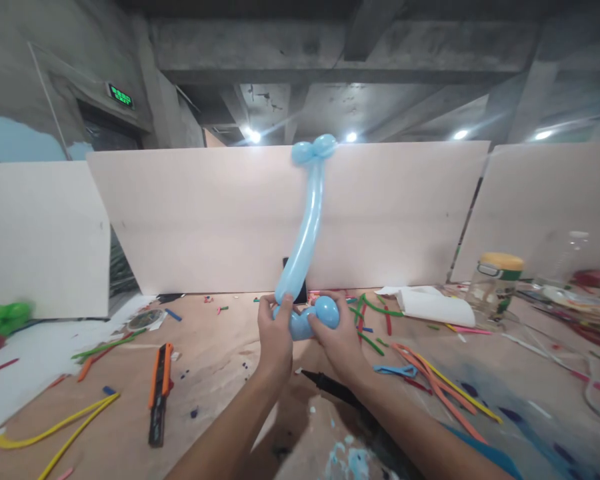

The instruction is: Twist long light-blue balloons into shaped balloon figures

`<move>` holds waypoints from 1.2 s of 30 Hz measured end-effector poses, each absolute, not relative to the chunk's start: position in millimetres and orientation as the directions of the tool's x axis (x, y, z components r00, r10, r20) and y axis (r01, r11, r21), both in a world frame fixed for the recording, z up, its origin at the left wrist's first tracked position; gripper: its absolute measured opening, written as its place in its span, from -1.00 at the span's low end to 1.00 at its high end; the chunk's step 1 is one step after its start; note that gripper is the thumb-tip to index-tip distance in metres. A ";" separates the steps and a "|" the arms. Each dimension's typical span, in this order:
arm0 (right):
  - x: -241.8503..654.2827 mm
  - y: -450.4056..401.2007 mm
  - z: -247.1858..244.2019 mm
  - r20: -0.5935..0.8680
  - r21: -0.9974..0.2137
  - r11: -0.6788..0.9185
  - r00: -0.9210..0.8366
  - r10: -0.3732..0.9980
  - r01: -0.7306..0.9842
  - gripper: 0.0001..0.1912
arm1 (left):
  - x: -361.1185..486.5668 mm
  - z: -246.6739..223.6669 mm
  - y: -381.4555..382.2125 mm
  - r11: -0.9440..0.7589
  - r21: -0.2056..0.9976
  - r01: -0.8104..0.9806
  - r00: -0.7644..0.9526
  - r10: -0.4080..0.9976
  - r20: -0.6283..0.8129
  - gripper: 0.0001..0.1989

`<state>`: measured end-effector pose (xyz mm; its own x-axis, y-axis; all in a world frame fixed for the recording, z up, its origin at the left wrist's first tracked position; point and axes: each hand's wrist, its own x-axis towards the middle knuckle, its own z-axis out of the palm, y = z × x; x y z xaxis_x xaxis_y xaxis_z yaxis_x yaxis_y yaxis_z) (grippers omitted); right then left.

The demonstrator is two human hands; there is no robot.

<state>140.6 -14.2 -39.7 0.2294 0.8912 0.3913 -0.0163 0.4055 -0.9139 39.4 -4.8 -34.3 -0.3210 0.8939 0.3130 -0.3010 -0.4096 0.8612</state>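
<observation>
A light blue balloon point(307, 230) stands upright in front of the white board, with two round bubbles at its top and several short bubbles at its lower end. My left hand point(276, 333) is closed round the base of the long section, its thumb on the near side. On the right, my right hand point(341, 337) grips the lower bubbles, its thumb pressed below the round one. Both hands are close together above the table. Fingers behind the balloon are partly hidden.
An orange and black cutter point(160, 393) lies at left, near yellow balloons point(75, 420). A black pointed tool point(330, 385) is beneath my right arm. Orange balloons point(440, 383), a white paper roll point(435, 307) and a yellow-lidded jar point(495, 287) are at right. A white board point(205, 220) stands behind.
</observation>
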 end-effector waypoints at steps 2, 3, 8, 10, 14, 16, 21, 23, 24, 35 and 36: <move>142.7 -15.4 -41.3 0.547 -0.834 0.521 0.153 0.823 0.181 -0.60 | 40.4 -32.6 -5.8 -0.351 0.858 -0.375 -0.268 0.927 0.262 -0.70; 143.5 -16.1 -41.3 0.609 -0.782 0.574 0.104 0.786 0.244 -0.58 | 40.5 -30.9 -7.0 -0.321 0.848 -0.421 -0.227 0.943 0.244 -0.70; 151.0 -17.7 -40.4 0.750 -0.561 0.727 -0.129 0.648 0.396 -0.52 | 35.6 -20.6 -15.6 -0.114 0.814 -0.569 0.033 0.986 0.161 -0.65; 155.6 -18.2 -41.8 0.770 -0.495 0.760 -0.193 0.609 0.422 -0.51 | 32.1 -18.3 -18.2 -0.031 0.823 -0.567 0.122 0.985 0.121 -0.66; 162.1 -20.6 -45.3 0.783 -0.336 0.803 -0.328 0.528 0.493 -0.48 | 27.7 -20.2 -18.8 0.099 0.854 -0.510 0.217 0.976 0.016 -0.67; 163.4 -22.5 -44.2 0.775 -0.233 0.813 -0.404 0.487 0.533 -0.50 | 26.8 -22.9 -17.3 0.152 0.863 -0.482 0.248 0.968 -0.033 -0.66; 168.8 -27.0 -30.8 0.719 0.008 0.821 -0.574 0.393 0.571 -0.54 | 20.1 -23.8 -14.8 0.207 0.896 -0.392 0.318 0.945 -0.079 -0.60; 172.3 -28.8 -23.7 0.701 0.038 0.835 -0.611 0.369 0.549 -0.54 | 14.9 -21.8 -15.0 0.260 0.904 -0.340 0.370 0.920 -0.125 -0.61; 173.8 -29.8 -20.3 0.692 0.049 0.844 -0.627 0.357 0.534 -0.53 | 12.1 -20.9 -15.2 0.293 0.904 -0.312 0.400 0.903 -0.155 -0.62; 166.2 -41.8 -7.3 0.650 -0.299 0.859 -0.570 0.502 0.416 -0.71 | 5.1 -10.2 -25.1 0.180 0.970 -0.162 0.512 0.856 -0.073 -0.78; 165.0 -42.9 -6.2 0.627 -0.352 0.835 -0.556 0.546 0.423 -0.73 | 4.7 -8.7 -25.9 0.153 0.975 -0.161 0.523 0.851 -0.047 -0.81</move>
<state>165.0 -42.9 -6.2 -0.5563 0.5456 0.6267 0.4227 0.8352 -0.3519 4.7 -25.9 -8.7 0.5227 0.8512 -0.0472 -0.1610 0.1530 0.9750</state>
